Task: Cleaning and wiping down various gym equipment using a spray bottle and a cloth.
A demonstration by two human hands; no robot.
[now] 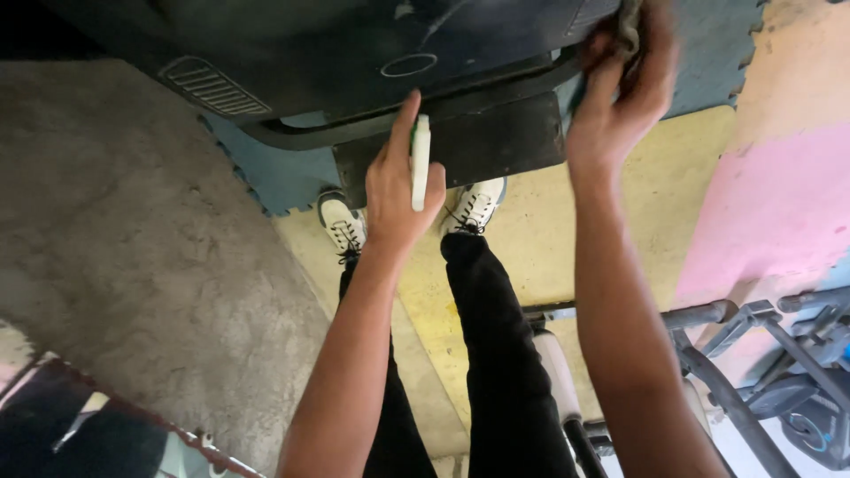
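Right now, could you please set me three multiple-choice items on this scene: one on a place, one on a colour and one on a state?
1. Where is the right hand?
A. at the machine's top right edge
B. on the grey floor
C. on a shoe

2. What colour is the mat under the shoes?
A. red
B. yellow
C. black

3. How does the left hand hold the white object?
A. lying flat on an open palm
B. gripped, forefinger stretched out
C. not at all

Answers: 1 A, it grips a cloth there; 2 B, yellow shows around both shoes; 3 B, the fingers wrap it.
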